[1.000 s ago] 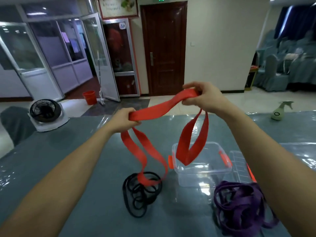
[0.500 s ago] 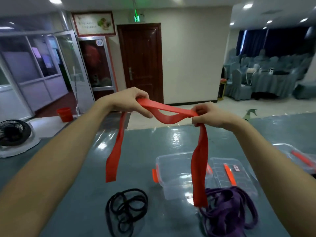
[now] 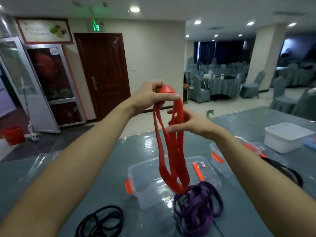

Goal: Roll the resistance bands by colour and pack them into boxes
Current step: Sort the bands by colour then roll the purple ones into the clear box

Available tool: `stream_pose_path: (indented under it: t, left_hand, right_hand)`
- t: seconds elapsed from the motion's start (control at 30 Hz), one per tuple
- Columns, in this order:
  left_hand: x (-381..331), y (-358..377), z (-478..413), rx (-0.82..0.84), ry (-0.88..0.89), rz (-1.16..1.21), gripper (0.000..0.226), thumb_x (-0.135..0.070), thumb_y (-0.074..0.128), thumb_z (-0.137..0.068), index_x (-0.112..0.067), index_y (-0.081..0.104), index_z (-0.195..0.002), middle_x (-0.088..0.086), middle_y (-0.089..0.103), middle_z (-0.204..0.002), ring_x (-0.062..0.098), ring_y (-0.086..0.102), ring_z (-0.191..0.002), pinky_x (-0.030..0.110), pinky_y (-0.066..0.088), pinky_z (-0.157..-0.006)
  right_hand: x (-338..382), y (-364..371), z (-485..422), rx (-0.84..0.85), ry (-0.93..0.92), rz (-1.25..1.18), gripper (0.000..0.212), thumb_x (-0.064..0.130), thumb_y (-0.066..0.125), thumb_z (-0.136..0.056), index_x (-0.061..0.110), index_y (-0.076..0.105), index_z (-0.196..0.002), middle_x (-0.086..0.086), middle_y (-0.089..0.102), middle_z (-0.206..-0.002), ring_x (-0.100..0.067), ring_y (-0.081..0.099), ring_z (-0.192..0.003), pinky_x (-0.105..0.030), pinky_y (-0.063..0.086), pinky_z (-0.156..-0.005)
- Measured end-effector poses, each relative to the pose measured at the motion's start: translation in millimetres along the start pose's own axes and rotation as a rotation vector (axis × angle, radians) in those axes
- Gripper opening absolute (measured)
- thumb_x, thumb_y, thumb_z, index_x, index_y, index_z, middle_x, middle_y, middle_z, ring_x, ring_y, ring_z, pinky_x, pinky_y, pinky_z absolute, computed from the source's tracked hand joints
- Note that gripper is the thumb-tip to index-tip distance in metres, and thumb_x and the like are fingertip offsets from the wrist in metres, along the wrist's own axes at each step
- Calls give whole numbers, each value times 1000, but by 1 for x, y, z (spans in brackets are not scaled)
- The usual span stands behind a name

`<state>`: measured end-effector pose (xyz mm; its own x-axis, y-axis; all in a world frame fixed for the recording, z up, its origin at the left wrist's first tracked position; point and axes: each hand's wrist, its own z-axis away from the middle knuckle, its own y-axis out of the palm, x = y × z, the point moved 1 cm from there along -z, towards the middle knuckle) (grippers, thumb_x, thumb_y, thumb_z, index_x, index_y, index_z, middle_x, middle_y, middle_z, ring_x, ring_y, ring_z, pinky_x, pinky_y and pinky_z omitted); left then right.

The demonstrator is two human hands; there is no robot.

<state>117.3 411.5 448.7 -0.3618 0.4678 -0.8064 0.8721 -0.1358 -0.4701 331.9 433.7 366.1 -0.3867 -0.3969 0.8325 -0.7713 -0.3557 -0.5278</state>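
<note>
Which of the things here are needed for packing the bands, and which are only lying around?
For the job: red band in the left hand, purple bands, black bands, clear box, second clear box.
Lying about: spray bottle, red bucket, covered chairs.

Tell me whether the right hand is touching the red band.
Touching. The head view shows the red band hanging from the left hand, its strands running between the straight fingers of the right hand.
</note>
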Motion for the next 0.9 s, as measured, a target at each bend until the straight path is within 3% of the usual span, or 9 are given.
stream_pose_path:
  t: [0.07, 0.13, 0.23, 0.3, 0.4, 0.5, 0.7, 0.8, 0.9]
  left_hand:
    - [-5, 17, -13, 2, 24, -14, 37, -40, 92, -86, -14, 72, -102, -7, 69, -76, 11, 67, -70, 24, 59, -69]
    - [-7, 31, -23, -23, 34, -20, 35, -45, 90, -86, -16, 75, -100, -10, 71, -74, 6, 68, -68, 21, 59, -68]
    - [-5, 50, -33, -58, 12, 28, 37, -49, 88, -87, -15, 79, -101, -8, 72, -74, 7, 65, -65, 21, 56, -65]
    - [-9, 71, -41, -56, 9, 111, 44, -46, 88, -84, -10, 79, -107, 2, 80, -91, 12, 69, -73, 24, 58, -70]
    - [-20, 112, -60, -60, 15, 245, 55, -34, 89, -79, 1, 73, -118, 21, 80, -113, 28, 79, -96, 34, 64, -90]
    - [-37, 153, -84, -79, 30, 267, 42, -20, 88, -86, 0, 69, -117, 33, 74, -123, 45, 75, -115, 46, 62, -104]
    - [-58, 222, -131, -141, 50, 434, 20, -6, 72, -102, 5, 62, -115, 16, 78, -100, 26, 79, -94, 32, 61, -97]
    - [-60, 253, -148, -138, 53, 495, 7, -3, 68, -103, 1, 65, -108, 17, 76, -106, 30, 74, -107, 40, 57, -112]
    - [-59, 274, -165, -147, 30, 524, 9, 1, 70, -101, 1, 64, -108, 29, 70, -121, 42, 67, -122, 48, 48, -122]
  right_hand:
    - [-11, -8, 7, -82, -1, 23, 68, 65, 97, -60, 34, 72, -115, 8, 77, -99, -9, 75, -95, -34, 56, -90]
    - [-25, -26, 15, -169, -17, 26, 51, 55, 96, -69, 22, 71, -98, 2, 74, -89, -11, 73, -84, -36, 57, -83]
    - [-51, -61, 29, -228, -70, -180, 48, 43, 98, -70, 15, 66, -93, -11, 79, -93, -28, 81, -95, -51, 63, -97]
    - [-66, -75, 35, -251, -85, -250, 56, 50, 100, -68, 14, 66, -94, -11, 80, -96, -32, 81, -99, -54, 62, -100]
    - [-87, -79, 37, -194, -54, -176, 77, 67, 97, -67, 3, 67, -98, -14, 77, -98, -24, 79, -101, -50, 61, -101]
    - [-115, -83, 46, -173, -28, -168, 83, 74, 95, -61, 19, 73, -119, 7, 81, -109, -12, 77, -106, -48, 61, -102]
    - [-184, -113, 66, -168, -36, -409, 90, 52, 101, -66, 20, 64, -141, -1, 79, -127, -19, 74, -122, -49, 54, -113]
    - [-217, -136, 71, -192, -33, -417, 87, 47, 104, -65, 25, 65, -140, 0, 80, -123, -19, 76, -117, -42, 60, -104]
    - [-244, -148, 77, -266, 46, -348, 100, 47, 107, -56, 28, 61, -142, 3, 81, -115, -14, 77, -108, -33, 61, -96]
